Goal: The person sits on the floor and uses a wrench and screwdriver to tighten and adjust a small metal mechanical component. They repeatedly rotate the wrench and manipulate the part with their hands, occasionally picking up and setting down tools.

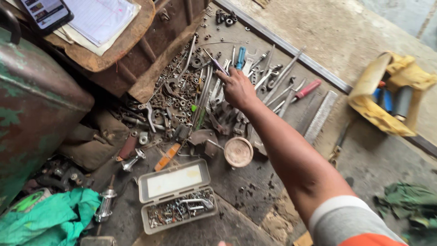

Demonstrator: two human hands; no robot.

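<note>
My right hand [236,87] reaches out from the lower right over a heap of spanners and screwdrivers [273,79] spread on the ground. Its fingers are spread and point up-left. The fingertips touch a thin purple-handled screwdriver [217,64] and lie close to a blue-handled tool [240,57]. Nothing is gripped in the hand. A red-handled screwdriver [307,88] lies to its right. Loose nuts and washers [180,98] lie scattered to its left. My left hand does not show.
An open plastic case of bits [176,196] and a round rusty lid [238,151] lie nearer me. A flat file [321,116], a metal rail [282,43] and a yellow bag [387,91] are on the right. At the left are a green tank [32,105] and green cloth [50,218].
</note>
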